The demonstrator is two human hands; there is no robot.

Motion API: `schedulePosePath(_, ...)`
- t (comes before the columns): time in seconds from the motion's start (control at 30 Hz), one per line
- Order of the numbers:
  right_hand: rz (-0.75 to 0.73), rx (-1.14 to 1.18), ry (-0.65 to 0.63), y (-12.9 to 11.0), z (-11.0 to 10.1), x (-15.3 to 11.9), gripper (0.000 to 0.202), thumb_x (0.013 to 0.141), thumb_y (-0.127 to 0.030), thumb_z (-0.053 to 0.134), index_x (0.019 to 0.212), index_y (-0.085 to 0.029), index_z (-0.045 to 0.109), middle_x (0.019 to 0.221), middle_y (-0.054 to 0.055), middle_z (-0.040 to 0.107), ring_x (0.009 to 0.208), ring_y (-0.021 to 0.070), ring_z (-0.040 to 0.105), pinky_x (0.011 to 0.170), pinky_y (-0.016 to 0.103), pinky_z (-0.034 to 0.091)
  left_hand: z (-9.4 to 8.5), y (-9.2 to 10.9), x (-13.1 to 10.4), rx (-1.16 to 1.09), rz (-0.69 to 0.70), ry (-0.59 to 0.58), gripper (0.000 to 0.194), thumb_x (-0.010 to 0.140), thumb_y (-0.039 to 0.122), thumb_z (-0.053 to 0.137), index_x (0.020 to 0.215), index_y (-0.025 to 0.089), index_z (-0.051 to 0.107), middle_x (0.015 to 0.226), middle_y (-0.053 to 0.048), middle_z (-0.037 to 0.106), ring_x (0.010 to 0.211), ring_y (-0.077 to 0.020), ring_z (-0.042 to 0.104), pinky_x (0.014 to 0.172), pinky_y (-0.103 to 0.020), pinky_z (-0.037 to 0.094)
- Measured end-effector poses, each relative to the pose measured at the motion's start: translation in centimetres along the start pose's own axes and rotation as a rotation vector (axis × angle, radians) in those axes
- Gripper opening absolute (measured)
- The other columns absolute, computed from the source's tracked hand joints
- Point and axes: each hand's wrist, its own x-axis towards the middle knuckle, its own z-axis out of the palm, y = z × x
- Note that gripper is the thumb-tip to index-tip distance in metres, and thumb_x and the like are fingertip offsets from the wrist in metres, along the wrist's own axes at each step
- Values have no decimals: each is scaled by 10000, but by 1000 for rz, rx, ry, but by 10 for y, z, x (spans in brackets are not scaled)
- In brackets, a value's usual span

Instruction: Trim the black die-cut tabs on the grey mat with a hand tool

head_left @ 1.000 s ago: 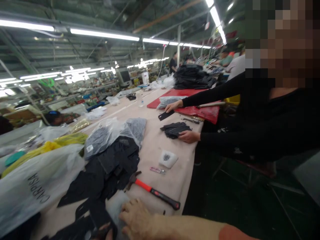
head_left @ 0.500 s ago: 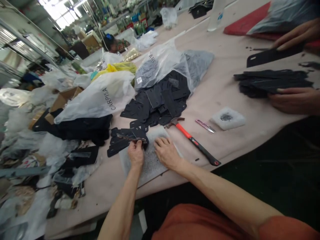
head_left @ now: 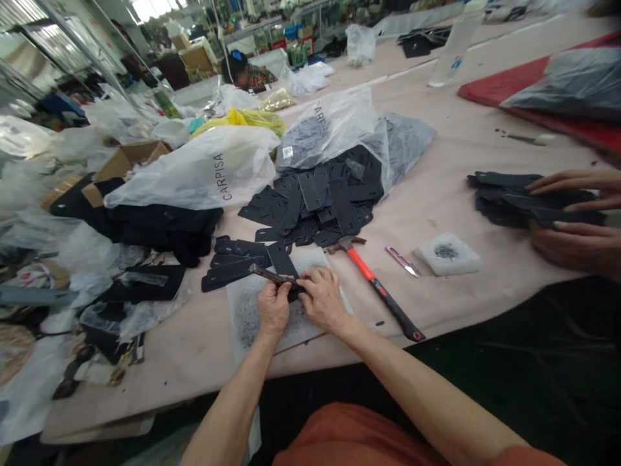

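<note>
My left hand (head_left: 274, 307) is closed around a slim dark metal tool (head_left: 264, 273), whose long end points up and left. Beside it, my right hand (head_left: 324, 299) has its fingers bent at a small black piece (head_left: 294, 292), close against the left thumb. Both hands are over a speckled white pad (head_left: 252, 317). A flat black strip (head_left: 282, 260) with rounded corners lies just beyond the fingers. To the left is a small stack of similar black strips (head_left: 228, 262). A claw hammer (head_left: 369, 275) with a red and black handle rests right of the pad.
A heap of black strips (head_left: 315, 200) lies behind the pad, partly under clear plastic bags (head_left: 334, 123). Pink thread snips (head_left: 402, 261) and a white block (head_left: 451, 255) lie rightward. A co-worker's hands (head_left: 577, 239) hold black strips at the right. Plastic bags and boxes crowd the left.
My left hand has moved right with the metal tool, up against my right hand. A black piece is now at my right fingers. The co-worker's hands have come together on their strips.
</note>
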Motion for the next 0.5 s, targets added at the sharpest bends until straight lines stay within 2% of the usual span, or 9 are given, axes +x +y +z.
schedulePosePath(0.17, 18, 7, 18, 3, 5, 2, 287, 797, -199, 616, 1066, -251, 700, 1219, 46, 557, 1161, 246, 400, 1052, 439, 228, -1, -7, 12, -311, -134, 133, 354, 853, 456, 560, 962, 126, 628, 924, -86, 701, 806, -192, 685, 745, -328, 572)
schedulePosePath(0.23, 2, 11, 18, 5, 5, 2, 299, 801, -201, 611, 1085, -252, 691, 1225, 42, 561, 1153, 243, 409, 1045, 437, 237, -7, -9, 15, -208, -98, 161, 332, 842, 436, 575, 939, 126, 645, 901, -84, 706, 811, -194, 683, 763, -324, 564)
schedulePosePath(0.33, -3, 29, 35, 6, 5, 2, 299, 775, -183, 615, 1069, -213, 664, 1200, 45, 580, 1142, 236, 427, 1023, 414, 266, -18, -11, 14, -11, -23, 142, 282, 851, 398, 566, 922, 148, 677, 893, -66, 717, 843, -193, 676, 816, -313, 532)
schedulePosePath(0.5, 115, 100, 74, 6, 2, 10, 327, 777, -149, 567, 1098, -189, 617, 1105, 44, 622, 1077, 212, 486, 987, 371, 312, -25, -11, 7, 2, 14, 79, 281, 860, 393, 549, 951, 169, 692, 940, -54, 719, 883, -196, 667, 827, -300, 510)
